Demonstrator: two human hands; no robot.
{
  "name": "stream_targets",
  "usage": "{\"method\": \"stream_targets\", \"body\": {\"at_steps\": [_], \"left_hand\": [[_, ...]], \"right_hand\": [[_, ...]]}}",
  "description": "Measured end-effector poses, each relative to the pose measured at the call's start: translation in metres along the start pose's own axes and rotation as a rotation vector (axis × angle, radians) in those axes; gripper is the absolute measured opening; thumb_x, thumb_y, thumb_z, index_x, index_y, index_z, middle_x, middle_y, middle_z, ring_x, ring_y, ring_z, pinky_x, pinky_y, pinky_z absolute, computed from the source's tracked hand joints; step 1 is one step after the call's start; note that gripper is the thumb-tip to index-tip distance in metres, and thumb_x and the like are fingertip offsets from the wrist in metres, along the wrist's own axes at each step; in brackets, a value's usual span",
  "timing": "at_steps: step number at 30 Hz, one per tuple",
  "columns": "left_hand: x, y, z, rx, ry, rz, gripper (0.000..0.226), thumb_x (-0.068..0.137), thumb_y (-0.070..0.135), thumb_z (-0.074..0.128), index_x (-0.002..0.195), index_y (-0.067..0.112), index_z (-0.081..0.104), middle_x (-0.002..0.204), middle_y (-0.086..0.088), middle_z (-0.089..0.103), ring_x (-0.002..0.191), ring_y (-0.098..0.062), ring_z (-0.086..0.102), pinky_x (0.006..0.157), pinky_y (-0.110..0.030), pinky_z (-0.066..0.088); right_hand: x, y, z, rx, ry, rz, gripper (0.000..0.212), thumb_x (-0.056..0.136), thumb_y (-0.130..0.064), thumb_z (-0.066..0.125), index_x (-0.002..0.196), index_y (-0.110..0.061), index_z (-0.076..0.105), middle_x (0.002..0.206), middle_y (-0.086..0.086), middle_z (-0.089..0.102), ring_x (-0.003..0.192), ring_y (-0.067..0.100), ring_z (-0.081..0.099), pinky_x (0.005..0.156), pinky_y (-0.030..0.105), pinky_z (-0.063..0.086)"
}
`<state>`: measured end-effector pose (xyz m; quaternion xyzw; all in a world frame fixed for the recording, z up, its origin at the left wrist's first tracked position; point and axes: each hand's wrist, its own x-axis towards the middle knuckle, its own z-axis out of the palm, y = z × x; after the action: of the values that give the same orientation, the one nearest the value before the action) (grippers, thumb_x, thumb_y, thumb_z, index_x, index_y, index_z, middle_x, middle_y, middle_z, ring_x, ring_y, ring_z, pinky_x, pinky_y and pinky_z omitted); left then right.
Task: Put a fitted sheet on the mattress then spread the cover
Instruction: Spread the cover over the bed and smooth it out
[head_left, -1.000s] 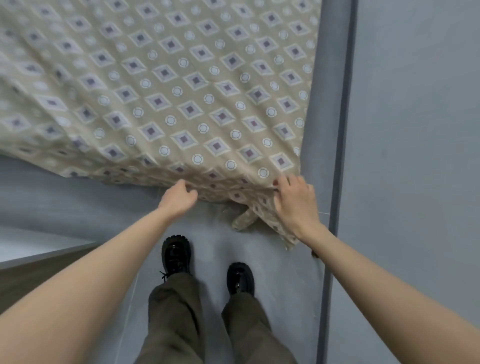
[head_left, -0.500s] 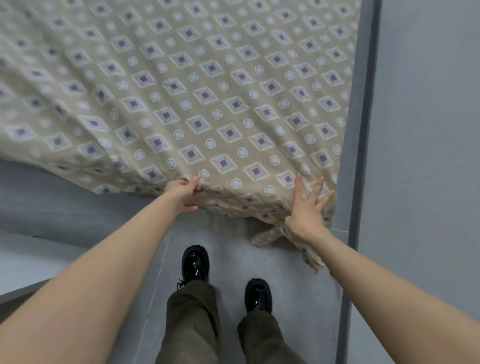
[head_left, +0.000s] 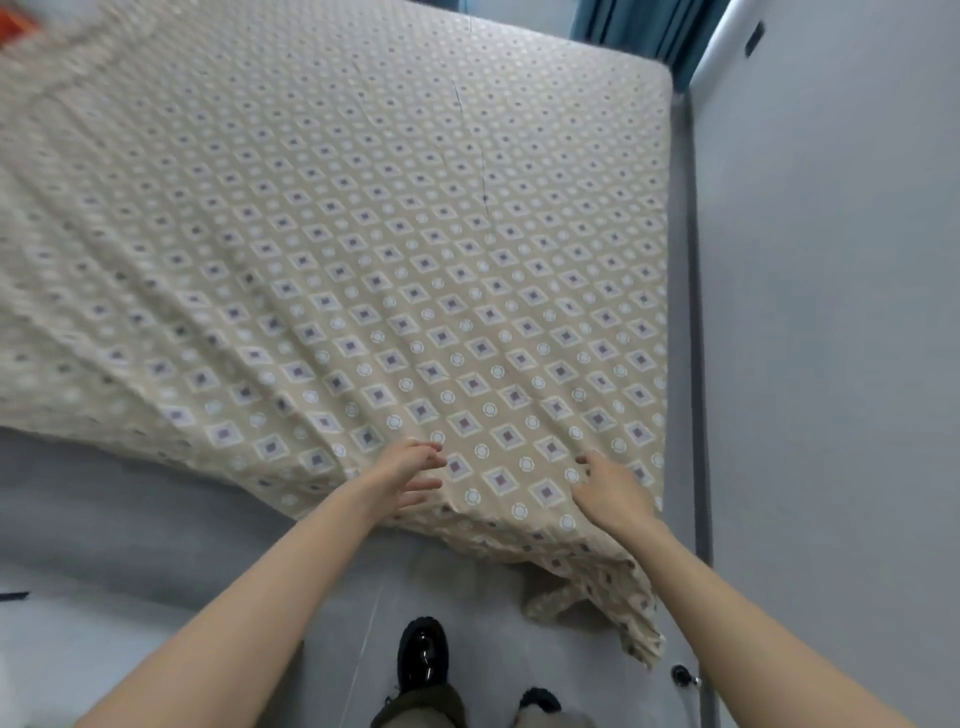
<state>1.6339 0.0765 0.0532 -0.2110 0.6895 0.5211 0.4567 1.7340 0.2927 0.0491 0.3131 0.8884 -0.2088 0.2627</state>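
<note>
Resting at the near right corner of the bed, the left hand (head_left: 410, 475) and the right hand (head_left: 610, 491) both lie with fingers loose and slightly spread on the beige fitted sheet printed with purple diamonds and white circles (head_left: 395, 249). Neither seems to have fabric in its grip, though blur makes the fingertips hard to read. The sheet covers most of what I take for the grey mattress (head_left: 119, 499), which shows bare along the near left edge. The sheet's near corner (head_left: 597, 592) hangs loose toward the floor, not tucked under.

The risk, as I judge it, is that with nothing pinned the elastic could draw this corner back up across the top. The diagonal creases running leftward suggest tension from the far side. Pulling hard to fix that might pop a far corner off. The dangling hem near the black shoe (head_left: 423, 654) could also be stepped on.
</note>
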Motion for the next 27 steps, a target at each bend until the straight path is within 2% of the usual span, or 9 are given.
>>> {"method": "stream_targets", "body": {"at_steps": [4, 8, 12, 16, 19, 23, 27], "left_hand": [[-0.062, 0.055, -0.034, -0.130, -0.023, 0.148, 0.024, 0.098, 0.012, 0.042, 0.116, 0.017, 0.057, 0.109, 0.004, 0.066, 0.098, -0.020, 0.065, 0.091, -0.033, 0.050], [-0.122, 0.095, -0.073, -0.239, 0.018, 0.284, 0.019, 0.097, 0.013, 0.047, 0.108, 0.019, 0.061, 0.108, 0.003, 0.069, 0.098, -0.020, 0.066, 0.092, -0.034, 0.051], [-0.151, 0.115, -0.111, -0.276, 0.104, 0.330, 0.019, 0.095, 0.013, 0.052, 0.111, 0.019, 0.061, 0.109, 0.002, 0.068, 0.097, -0.020, 0.066, 0.093, -0.035, 0.052], [-0.154, 0.131, -0.156, -0.323, 0.198, 0.323, 0.019, 0.096, 0.013, 0.048, 0.110, 0.020, 0.060, 0.114, 0.000, 0.066, 0.102, -0.022, 0.064, 0.093, -0.035, 0.051], [-0.147, 0.143, -0.188, -0.382, 0.272, 0.306, 0.020, 0.097, 0.012, 0.045, 0.111, 0.017, 0.058, 0.115, -0.002, 0.064, 0.097, -0.021, 0.062, 0.092, -0.036, 0.049], [-0.131, 0.157, -0.237, -0.472, 0.383, 0.276, 0.024, 0.098, 0.012, 0.043, 0.118, 0.014, 0.055, 0.114, -0.002, 0.062, 0.094, -0.020, 0.061, 0.089, -0.035, 0.049], [-0.123, 0.162, -0.284, -0.564, 0.502, 0.236, 0.022, 0.097, 0.010, 0.044, 0.113, 0.015, 0.056, 0.107, -0.001, 0.061, 0.081, -0.016, 0.060, 0.073, -0.029, 0.050]], "right_hand": [[-0.033, -0.054, -0.053, 0.118, 0.060, -0.089, 0.043, 0.093, -0.019, 0.042, 0.135, -0.020, 0.048, 0.122, 0.002, 0.061, 0.097, 0.019, 0.060, 0.081, 0.035, 0.051], [-0.065, -0.109, -0.105, 0.197, 0.143, -0.186, 0.037, 0.095, -0.020, 0.042, 0.129, -0.021, 0.053, 0.119, -0.002, 0.064, 0.092, 0.018, 0.062, 0.077, 0.033, 0.049], [-0.075, -0.160, -0.138, 0.215, 0.175, -0.273, 0.035, 0.094, -0.018, 0.042, 0.126, -0.021, 0.055, 0.095, -0.006, 0.063, 0.065, 0.018, 0.062, 0.063, 0.032, 0.050], [-0.065, -0.219, -0.154, 0.173, 0.135, -0.367, 0.033, 0.094, -0.019, 0.043, 0.125, -0.021, 0.056, 0.088, -0.008, 0.059, 0.065, 0.017, 0.060, 0.065, 0.033, 0.051], [-0.048, -0.266, -0.158, 0.132, 0.087, -0.444, 0.033, 0.095, -0.018, 0.042, 0.125, -0.021, 0.056, 0.091, -0.008, 0.057, 0.064, 0.015, 0.059, 0.065, 0.032, 0.050], [-0.022, -0.331, -0.160, 0.106, -0.005, -0.533, 0.034, 0.094, -0.016, 0.041, 0.124, -0.020, 0.057, 0.085, -0.005, 0.058, 0.051, 0.011, 0.052, 0.058, 0.028, 0.045], [-0.007, -0.384, -0.164, 0.035, -0.098, -0.625, 0.037, 0.092, -0.014, 0.038, 0.123, -0.020, 0.057, 0.086, -0.004, 0.063, 0.052, 0.011, 0.052, 0.053, 0.025, 0.043]]}}
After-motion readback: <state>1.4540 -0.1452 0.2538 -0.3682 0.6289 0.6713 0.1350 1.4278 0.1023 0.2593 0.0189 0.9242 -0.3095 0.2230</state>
